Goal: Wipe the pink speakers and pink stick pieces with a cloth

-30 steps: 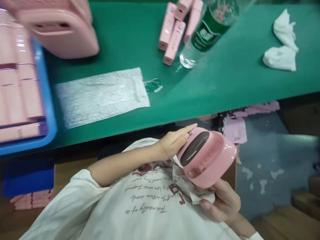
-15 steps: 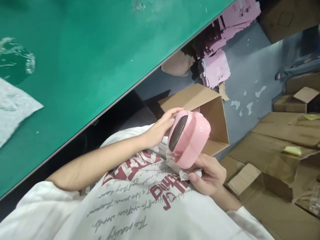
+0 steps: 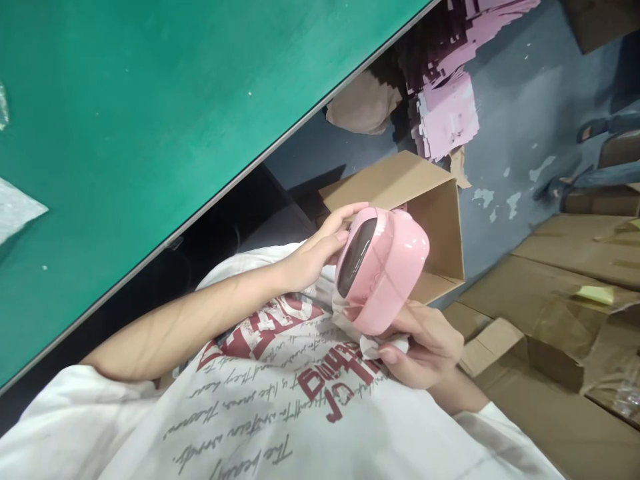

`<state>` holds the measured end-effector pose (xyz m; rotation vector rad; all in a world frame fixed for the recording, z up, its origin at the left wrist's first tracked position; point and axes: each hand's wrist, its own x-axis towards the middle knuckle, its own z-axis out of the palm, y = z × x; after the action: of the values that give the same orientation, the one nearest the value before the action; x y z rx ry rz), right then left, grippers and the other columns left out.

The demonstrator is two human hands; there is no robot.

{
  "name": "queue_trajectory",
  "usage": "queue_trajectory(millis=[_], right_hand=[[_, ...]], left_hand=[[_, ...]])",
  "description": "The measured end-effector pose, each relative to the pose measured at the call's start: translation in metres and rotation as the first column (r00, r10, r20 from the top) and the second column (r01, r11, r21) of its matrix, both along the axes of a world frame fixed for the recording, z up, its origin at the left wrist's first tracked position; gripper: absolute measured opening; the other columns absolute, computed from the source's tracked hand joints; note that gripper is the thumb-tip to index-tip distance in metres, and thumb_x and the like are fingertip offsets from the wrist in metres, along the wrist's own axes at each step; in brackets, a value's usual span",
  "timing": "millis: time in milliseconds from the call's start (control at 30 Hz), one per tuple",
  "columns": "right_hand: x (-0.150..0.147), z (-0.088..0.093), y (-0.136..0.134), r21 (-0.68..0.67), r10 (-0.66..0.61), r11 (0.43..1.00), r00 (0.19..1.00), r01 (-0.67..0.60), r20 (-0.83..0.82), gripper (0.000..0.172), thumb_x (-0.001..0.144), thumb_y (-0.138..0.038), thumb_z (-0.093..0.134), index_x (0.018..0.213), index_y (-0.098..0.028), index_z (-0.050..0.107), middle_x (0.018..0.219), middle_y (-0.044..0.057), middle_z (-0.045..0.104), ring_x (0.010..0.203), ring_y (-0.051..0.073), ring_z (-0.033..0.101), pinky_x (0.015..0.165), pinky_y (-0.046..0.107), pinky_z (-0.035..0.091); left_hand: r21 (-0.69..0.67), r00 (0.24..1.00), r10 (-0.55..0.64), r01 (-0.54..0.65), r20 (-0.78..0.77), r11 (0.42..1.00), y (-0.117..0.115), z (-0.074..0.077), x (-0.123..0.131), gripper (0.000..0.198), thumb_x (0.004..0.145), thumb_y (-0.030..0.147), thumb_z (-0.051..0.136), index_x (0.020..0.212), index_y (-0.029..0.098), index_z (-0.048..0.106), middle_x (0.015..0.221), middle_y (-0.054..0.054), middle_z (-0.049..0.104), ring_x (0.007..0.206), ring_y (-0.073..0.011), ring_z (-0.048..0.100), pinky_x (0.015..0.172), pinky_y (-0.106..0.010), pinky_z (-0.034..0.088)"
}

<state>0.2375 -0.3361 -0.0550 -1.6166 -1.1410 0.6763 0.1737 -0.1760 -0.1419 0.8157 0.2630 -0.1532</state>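
Note:
A glossy pink rounded plastic device (image 3: 393, 267) with a dark oval panel (image 3: 357, 259) is held between my hands, in front of my shirt. My left hand (image 3: 320, 253) grips its far left end, fingers over the top and thumb along the near side. At its lower right, my right hand (image 3: 425, 343) is closed on a crumpled white cloth or tissue (image 3: 383, 348), pressed against the device's lower end. Some of my right fingers are hidden behind the device. Just beyond it stands an open cardboard box (image 3: 440, 233); its inside is partly hidden.
A green table (image 3: 165, 100) with a metal edge lies to the left, with a white sheet (image 3: 20, 210) on it. Stacked pink pieces (image 3: 447, 117) and a beige sack (image 3: 363, 103) are on the floor. Flattened cardboard (image 3: 555, 267) lies at right; another person's feet (image 3: 555, 190) show behind.
My view has shifted slightly, so the table and its white sheet sit further left. Both hands keep hold of the device, with little change in their grip.

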Motion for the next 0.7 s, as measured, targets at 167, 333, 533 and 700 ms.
queue_trajectory(millis=[167, 333, 533, 700], right_hand=[[0.003, -0.009, 0.000, -0.170, -0.209, 0.971, 0.946, 0.170, -0.247, 0.026, 0.082, -0.026, 0.068, 0.107, -0.020, 0.068, 0.067, 0.001, 0.071, 0.050, 0.012, 0.062, 0.045, 0.020, 0.048], [0.045, -0.044, -0.015, -0.634, -0.732, 0.598, 0.656, 0.491, -0.183, 0.026, 0.068, -0.042, 0.069, 0.065, -0.017, 0.059, 0.055, -0.001, 0.060, 0.046, 0.012, 0.055, 0.045, 0.024, 0.046], [0.099, -0.114, -0.063, -0.662, -0.796, 0.315, 0.570, 0.680, 0.207, 0.023, 0.073, -0.035, 0.068, 0.072, -0.015, 0.059, 0.061, -0.001, 0.058, 0.056, 0.013, 0.054, 0.052, 0.025, 0.044], [0.113, -0.174, -0.086, -0.742, -0.647, 0.136, 0.626, 0.657, 0.436, 0.024, 0.090, -0.035, 0.062, 0.098, -0.012, 0.063, 0.095, 0.003, 0.064, 0.085, 0.017, 0.063, 0.075, 0.033, 0.055]], left_hand=[[0.108, 1.000, -0.022, 0.023, -0.014, 0.994, 0.002, -0.011, -0.001, 0.074, 0.088, 0.052, 0.045, 0.150, 0.020, 0.020, 0.161, -0.010, 0.022, 0.145, -0.0311, 0.028, 0.113, -0.045, 0.035], [0.434, 0.949, -0.249, 0.311, -0.195, 0.846, 0.006, -0.022, -0.007, 0.095, 0.081, 0.041, 0.058, 0.155, 0.015, 0.004, 0.163, -0.017, 0.010, 0.148, -0.0329, 0.022, 0.119, -0.048, 0.022], [0.547, 0.866, -0.406, 0.500, -0.292, 0.672, 0.023, -0.011, -0.021, 0.060, 0.088, 0.047, 0.047, 0.140, 0.017, 0.044, 0.147, -0.015, 0.047, 0.133, -0.0299, 0.047, 0.113, -0.046, 0.034], [0.554, 0.912, -0.257, 0.399, -0.318, 0.730, 0.039, -0.007, -0.036, 0.054, 0.088, 0.045, 0.050, 0.134, 0.017, 0.048, 0.140, -0.014, 0.053, 0.124, -0.0277, 0.055, 0.108, -0.045, 0.040]])
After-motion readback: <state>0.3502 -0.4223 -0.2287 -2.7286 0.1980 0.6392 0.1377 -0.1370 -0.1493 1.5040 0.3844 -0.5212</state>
